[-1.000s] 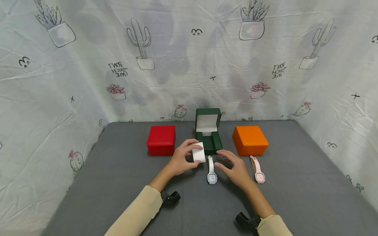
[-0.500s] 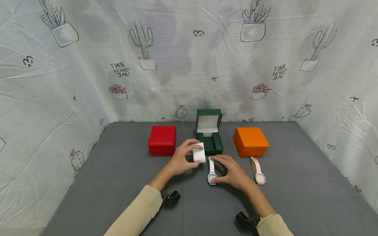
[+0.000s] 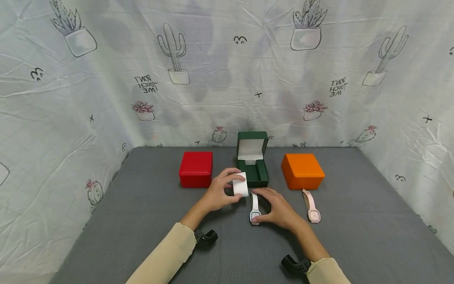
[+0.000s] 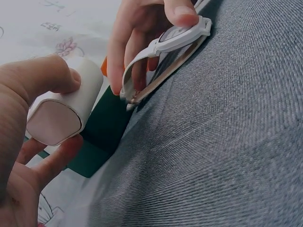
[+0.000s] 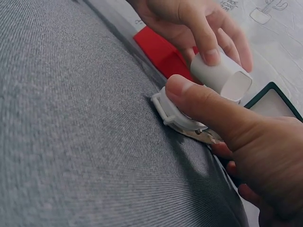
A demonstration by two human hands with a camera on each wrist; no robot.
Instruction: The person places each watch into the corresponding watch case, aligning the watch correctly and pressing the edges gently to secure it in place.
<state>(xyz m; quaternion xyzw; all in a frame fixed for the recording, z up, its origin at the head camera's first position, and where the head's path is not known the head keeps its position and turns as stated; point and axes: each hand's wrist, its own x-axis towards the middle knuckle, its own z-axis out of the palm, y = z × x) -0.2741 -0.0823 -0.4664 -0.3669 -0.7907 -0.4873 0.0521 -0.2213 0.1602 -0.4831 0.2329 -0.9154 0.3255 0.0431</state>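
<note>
My left hand (image 3: 220,193) holds a white watch cushion (image 3: 240,184) (image 4: 64,109) (image 5: 221,75) between thumb and fingers, just in front of the open green box (image 3: 252,165). My right hand (image 3: 274,207) pinches the white watch (image 3: 254,209) (image 4: 165,52) (image 5: 182,118), thumb on its face end and fingers near the strap, lifting it off the grey table (image 3: 149,221). The watch's strap tip still touches the cloth in the left wrist view.
A closed red box (image 3: 196,169) stands left of the green one, a closed orange box (image 3: 302,170) to its right. A pink watch (image 3: 311,206) lies flat before the orange box. Cactus-print fabric walls (image 3: 71,98) enclose the table on three sides.
My right hand has come down from hovering open onto the white watch and closed its thumb and fingers on it. The left hand has kept the cushion in place.
</note>
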